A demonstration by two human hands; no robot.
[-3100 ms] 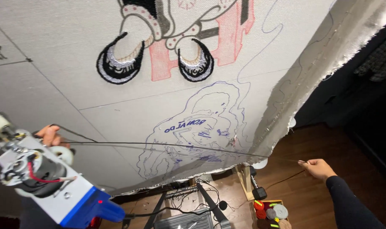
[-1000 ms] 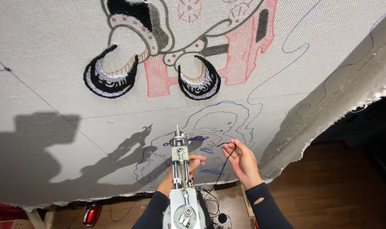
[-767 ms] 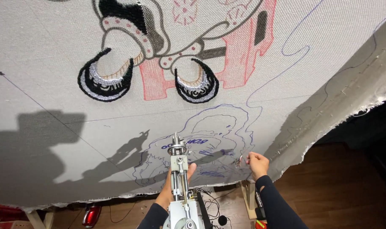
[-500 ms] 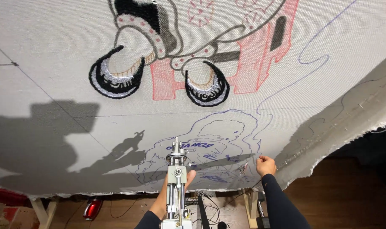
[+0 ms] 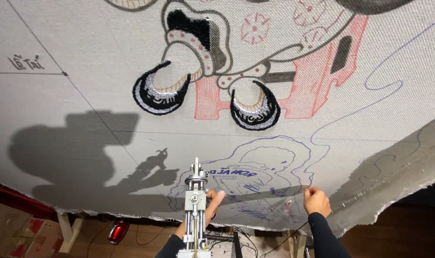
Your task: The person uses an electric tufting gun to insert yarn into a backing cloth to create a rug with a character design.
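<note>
A large stretched grey backing cloth point(image 5: 83, 110) fills the view, with a partly tufted cartoon figure in black, white and red point(image 5: 236, 81) and a blue line drawing point(image 5: 260, 177) lower down. My left hand point(image 5: 211, 205) grips a metal tufting gun point(image 5: 195, 205) that points up at the cloth beside the blue drawing. My right hand point(image 5: 317, 200) is closed, pinching a thin dark yarn strand point(image 5: 255, 196) that runs across toward the gun, close to the cloth's lower edge.
The cloth's frayed lower edge point(image 5: 380, 215) is stapled to a frame at the right. Below it are a wooden floor, a red object point(image 5: 117, 231), cardboard boxes point(image 5: 16, 229) and cables. Shadows of the gun and hand fall on the cloth at left.
The hands came together at the gun from wide apart. Since then my right hand moved right, drawing the yarn out, while the gun stayed pointed at the cloth.
</note>
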